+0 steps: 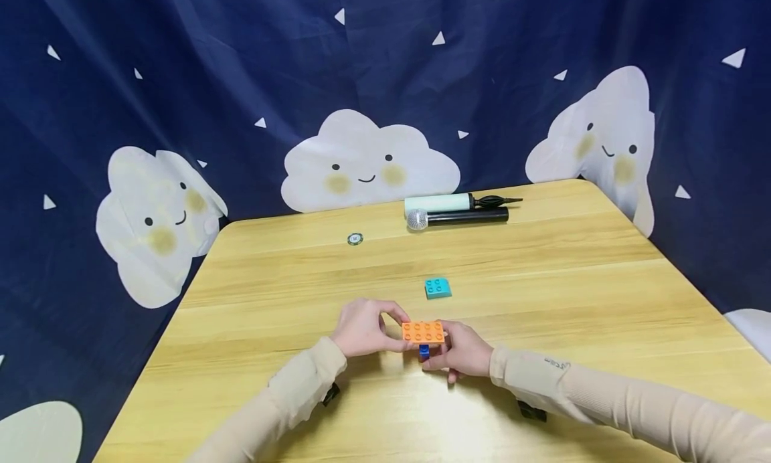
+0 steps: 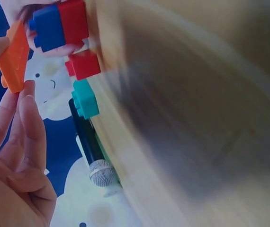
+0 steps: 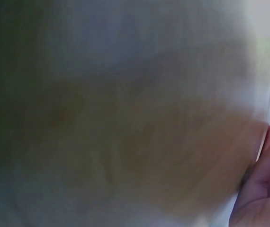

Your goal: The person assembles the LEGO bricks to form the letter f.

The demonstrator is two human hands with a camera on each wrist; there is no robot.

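Note:
My left hand [image 1: 363, 328] pinches an orange toy brick [image 1: 423, 332] with two rows of studs between thumb and fingers. In the left wrist view this orange brick [image 2: 14, 59] is tilted, apart from a blue brick [image 2: 49, 28]. The blue one is joined to a red brick [image 2: 74, 21] below it. My right hand [image 1: 466, 350] grips this blue and red pair close over the table. A second red brick [image 2: 84, 65] shows beyond the pair in the left wrist view; the orange brick and hands hide both red ones from the head view.
A teal brick [image 1: 437, 288] lies on the wooden table [image 1: 271, 282] beyond my hands. Further back are a round chip [image 1: 355, 239], a black microphone [image 1: 464, 217] and a pale green hand pump [image 1: 438, 203]. A dark blue curtain [image 1: 241, 61] with clouds hangs behind the table.

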